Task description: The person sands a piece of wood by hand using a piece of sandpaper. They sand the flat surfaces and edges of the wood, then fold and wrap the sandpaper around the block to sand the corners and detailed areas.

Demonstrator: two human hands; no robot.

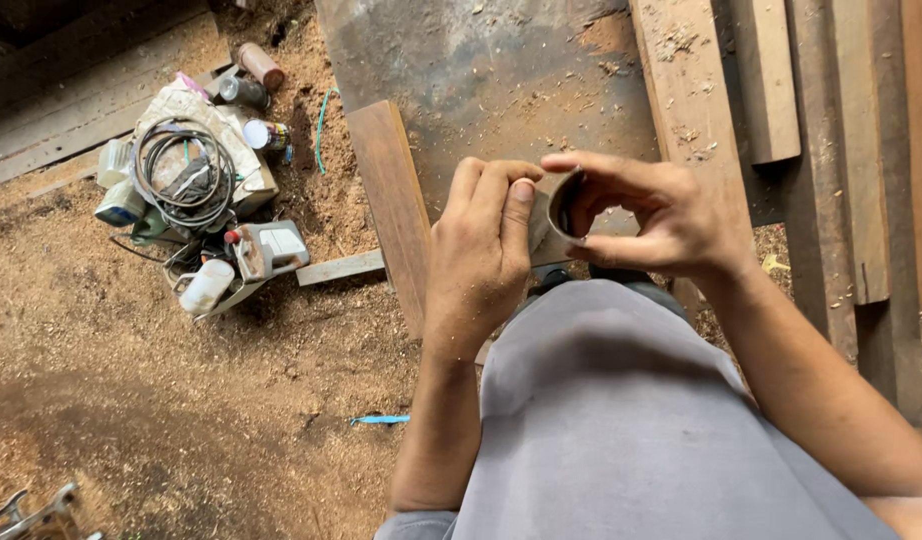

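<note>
I see both hands raised in front of the body, above the grey-clad lap point(621, 400). The right hand point(671, 215) holds a small roll point(564, 205), a dark ring that looks like tape, pinched between thumb below and forefinger above, so its grip is closed on the roll. The left hand point(481, 255) is curled just beside it, thumb pressed against the side of the forefinger at the roll's free end; a pale strip point(539, 228) seems to run from the roll to those fingers, though I cannot tell for sure that it is pinched there.

Below the hands lies a dark wooden board point(391, 200), tilted across the sawdust floor point(131, 380). Behind it sits a grey, scuffed metal sheet point(501, 70), with planks point(781, 90) stacked to the right. Well apart on the left there is a heap of clutter: a coiled cable point(186, 170) on a pale bag, spray cans point(261, 65), and a white bottle point(207, 287). A blue strip point(381, 420) lies on the sawdust near the left forearm.
</note>
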